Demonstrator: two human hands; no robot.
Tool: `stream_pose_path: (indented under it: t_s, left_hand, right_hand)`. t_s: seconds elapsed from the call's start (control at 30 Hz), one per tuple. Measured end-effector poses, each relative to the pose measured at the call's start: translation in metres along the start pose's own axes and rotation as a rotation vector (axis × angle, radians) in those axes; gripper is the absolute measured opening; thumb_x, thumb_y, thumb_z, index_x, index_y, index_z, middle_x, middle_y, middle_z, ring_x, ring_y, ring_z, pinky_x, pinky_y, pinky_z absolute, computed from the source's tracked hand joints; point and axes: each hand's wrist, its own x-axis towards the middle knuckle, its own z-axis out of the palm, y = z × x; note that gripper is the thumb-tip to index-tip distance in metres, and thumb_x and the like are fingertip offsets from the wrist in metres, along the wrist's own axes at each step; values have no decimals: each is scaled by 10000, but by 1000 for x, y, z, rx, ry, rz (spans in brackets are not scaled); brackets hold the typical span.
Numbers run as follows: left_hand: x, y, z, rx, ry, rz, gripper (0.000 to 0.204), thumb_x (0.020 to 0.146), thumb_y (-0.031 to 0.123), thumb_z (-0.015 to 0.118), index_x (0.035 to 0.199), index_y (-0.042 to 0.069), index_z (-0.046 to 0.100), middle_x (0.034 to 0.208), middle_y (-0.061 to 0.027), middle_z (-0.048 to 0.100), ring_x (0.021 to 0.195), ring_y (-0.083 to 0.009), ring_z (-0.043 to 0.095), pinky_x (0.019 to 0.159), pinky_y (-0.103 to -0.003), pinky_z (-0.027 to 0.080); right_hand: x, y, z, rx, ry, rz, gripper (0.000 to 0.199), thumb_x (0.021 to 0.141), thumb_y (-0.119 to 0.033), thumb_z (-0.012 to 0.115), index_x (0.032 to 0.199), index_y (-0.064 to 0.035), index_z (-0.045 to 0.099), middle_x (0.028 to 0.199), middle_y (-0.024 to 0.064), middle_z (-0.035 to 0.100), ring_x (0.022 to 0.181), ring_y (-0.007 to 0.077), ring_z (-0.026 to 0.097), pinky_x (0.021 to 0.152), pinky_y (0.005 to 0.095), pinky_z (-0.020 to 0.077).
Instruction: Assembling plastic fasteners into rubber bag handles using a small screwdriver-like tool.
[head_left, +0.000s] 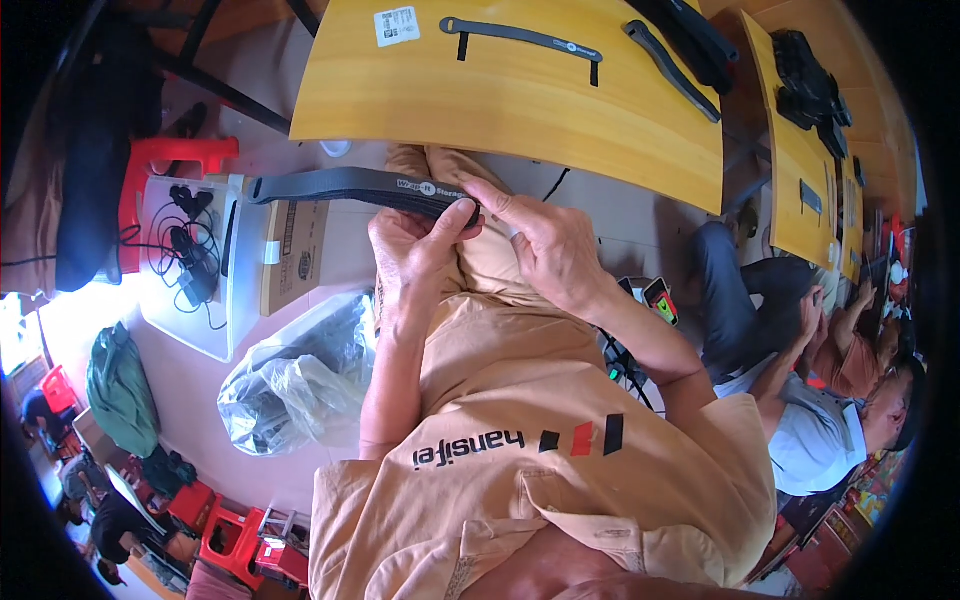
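Observation:
A bundle of dark grey and black hook-and-loop storage straps [340, 186] reaches out to the left above my lap, its looped end farthest left. My left hand [412, 248] is closed round the bundle's right end, thumb on top. From the right, my right hand [560, 255] stretches its index finger onto that same end, with the thumb held apart from it. On the yellow table [400, 100] ahead lies a single grey strap [520, 38] with two short black tabs below it. Another grey strap [672, 72] lies farther right, beside a pile of black straps [690, 38].
A white label [397, 27] is on the table. At my left stand a clear plastic bin [222, 315] with cables and adapters, a cardboard box [292, 255], a plastic bag [300, 385] and a red stool [190, 150]. A co-worker [805, 435] sits close on the right.

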Motion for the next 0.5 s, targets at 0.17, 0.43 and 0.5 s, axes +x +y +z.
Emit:
stream_pose_path:
  t_s: [0.17, 0.43, 0.5]
  left_hand:
    - [2, -2, -2, -32, -19, -24, 89, 768, 20, 617, 789, -65, 604, 721, -103, 623, 629, -132, 605, 586, -220, 505]
    - [9, 3, -17, 152, -194, -24, 110, 727, -6, 647, 794, -75, 593, 714, -105, 623, 622, -125, 600, 582, -220, 508]
    - [8, 5, -23, 153, -235, -49, 120, 720, -6, 652, 794, -78, 590, 710, -106, 622, 623, -126, 601, 579, -220, 512]
  right_hand:
    - [-1, 9, 7, -66, -92, 39, 512, 701, 109, 457, 1141, -132, 558, 896, 145, 626, 665, 260, 601, 573, 311, 488]
    - [5, 40, 4, 840, -325, 304, 499, 743, 89, 348, 1181, -69, 527, 688, -56, 548, 478, 13, 297, 428, 150, 264]
    - [11, 33, -14, 1035, -560, 463, 477, 748, 75, 361, 1165, -68, 543, 588, -66, 427, 465, 6, 257, 405, 164, 203]
